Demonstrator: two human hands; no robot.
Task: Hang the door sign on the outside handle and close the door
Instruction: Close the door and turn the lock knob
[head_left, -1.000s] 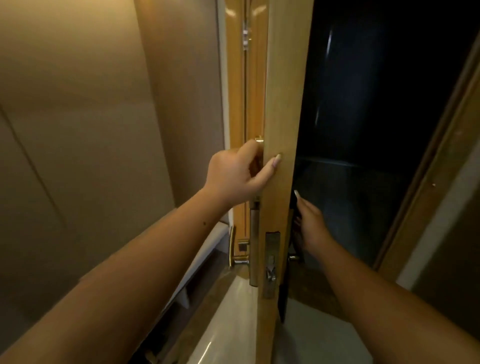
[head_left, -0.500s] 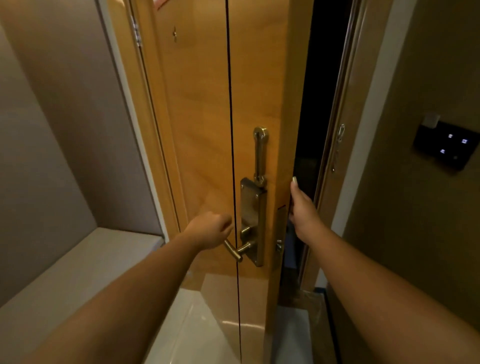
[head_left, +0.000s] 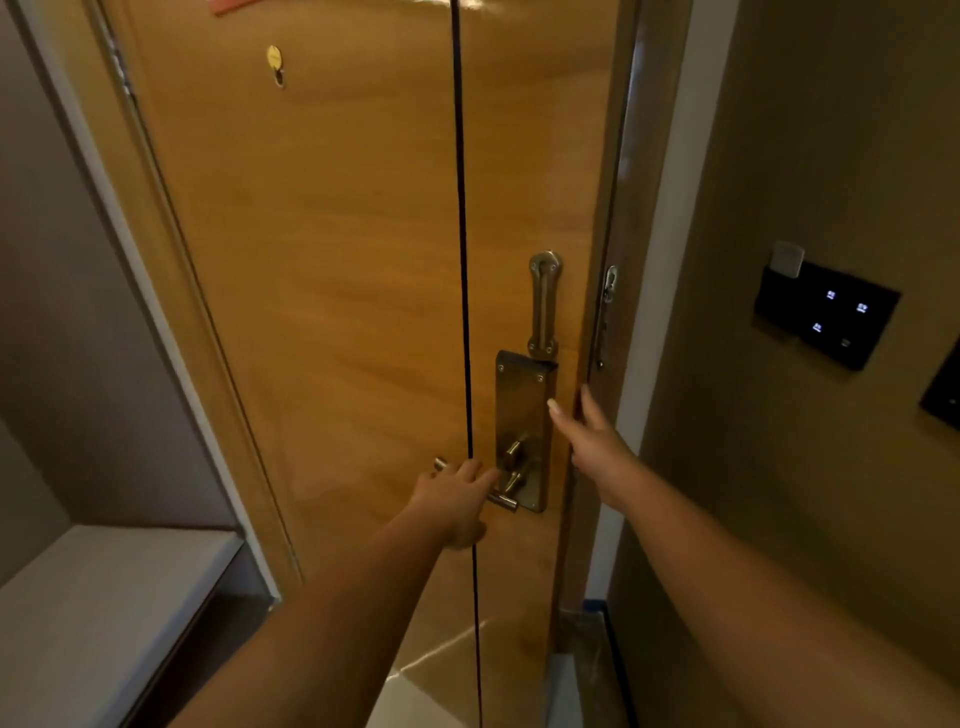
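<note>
The wooden door (head_left: 337, 286) stands almost flush in its frame (head_left: 654, 260), with only a thin dark line along its right edge. My left hand (head_left: 452, 501) is wrapped over the inside lever handle (head_left: 506, 501) on the brass lock plate (head_left: 522, 395). My right hand (head_left: 592, 447) is flat with fingers apart, its fingertips resting on the door's edge beside the plate. The door sign and the outside handle are hidden behind the door.
A brass swing-bar latch (head_left: 544, 306) sits above the lock plate, and a peephole cover (head_left: 275, 62) is high on the door. A black touch switch panel (head_left: 826, 312) is on the right wall. A white bench (head_left: 104, 597) fills the lower left corner.
The door has swung from wide open to nearly shut. My left hand went from the door's edge to the inside lever. My right hand came out from behind the door onto its edge.
</note>
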